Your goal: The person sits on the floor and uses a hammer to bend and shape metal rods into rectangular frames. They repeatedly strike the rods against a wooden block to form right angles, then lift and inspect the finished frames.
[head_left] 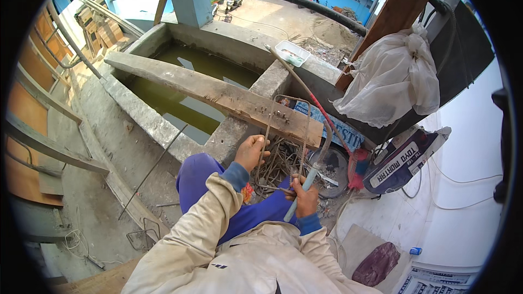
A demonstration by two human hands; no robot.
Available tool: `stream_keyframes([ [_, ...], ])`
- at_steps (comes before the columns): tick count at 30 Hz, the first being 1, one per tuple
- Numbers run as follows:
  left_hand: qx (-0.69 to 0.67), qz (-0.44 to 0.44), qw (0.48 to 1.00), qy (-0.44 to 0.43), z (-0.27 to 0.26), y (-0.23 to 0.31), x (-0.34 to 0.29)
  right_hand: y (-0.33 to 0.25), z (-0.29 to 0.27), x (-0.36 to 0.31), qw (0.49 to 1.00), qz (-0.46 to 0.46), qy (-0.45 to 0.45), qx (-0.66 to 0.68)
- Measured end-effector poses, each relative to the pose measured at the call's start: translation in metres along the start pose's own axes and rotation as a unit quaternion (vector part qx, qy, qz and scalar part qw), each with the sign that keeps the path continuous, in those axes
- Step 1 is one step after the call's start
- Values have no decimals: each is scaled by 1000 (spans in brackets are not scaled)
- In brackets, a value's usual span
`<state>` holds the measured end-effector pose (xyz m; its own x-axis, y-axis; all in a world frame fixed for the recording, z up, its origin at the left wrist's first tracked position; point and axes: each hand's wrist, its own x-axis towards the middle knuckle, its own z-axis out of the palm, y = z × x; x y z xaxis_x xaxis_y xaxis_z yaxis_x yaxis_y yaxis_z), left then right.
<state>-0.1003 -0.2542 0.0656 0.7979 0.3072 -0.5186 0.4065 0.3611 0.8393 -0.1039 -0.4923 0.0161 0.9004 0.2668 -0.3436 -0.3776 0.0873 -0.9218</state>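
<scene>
My left hand (pixel 251 153) is closed around one leg of a thin steel rod (pixel 293 98) bent into a rectangular U. The rod's bent end rests over a thick wooden beam (pixel 218 95) that has several upright metal pegs (pixel 279 113). My right hand (pixel 304 196) is closed near the rod's other leg and on a bending bar (pixel 310 178) with a pale blue sleeve and a curved metal end. Whether its fingers also grip the rod is hard to make out. A pile of cut steel rods (pixel 278 166) lies below the beam.
The beam spans a concrete tank (pixel 136 103) holding greenish water. A black round tub (pixel 335 166), a red-wrapped bar (pixel 321 106) and a hanging white sack (pixel 392 76) are at the right. A long thin rod (pixel 152 171) leans at the left, beside a bent rectangular frame (pixel 143 235).
</scene>
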Motion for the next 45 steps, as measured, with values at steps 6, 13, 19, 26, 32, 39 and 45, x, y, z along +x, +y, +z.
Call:
stream_keyframes([
  [6,-143,-54,988,35,-10,-115,-40,14,2,-7,995,94,-9,-38],
  [13,-108,34,991,67,-24,-117,-38,15,8,-17,992,83,-7,-95],
  [19,-76,30,984,159,-33,-106,-35,7,1,18,991,78,-26,-104],
  [26,-55,46,982,177,-56,-82,-29,-3,31,55,995,56,-53,-61],
  [32,-66,45,983,168,-49,-92,-36,-7,56,68,997,62,-36,-40],
  [39,-33,94,981,166,-51,-94,-39,0,56,69,999,35,-28,7],
  [45,90,162,959,214,-36,-99,-45,13,52,73,995,62,-29,79],
])
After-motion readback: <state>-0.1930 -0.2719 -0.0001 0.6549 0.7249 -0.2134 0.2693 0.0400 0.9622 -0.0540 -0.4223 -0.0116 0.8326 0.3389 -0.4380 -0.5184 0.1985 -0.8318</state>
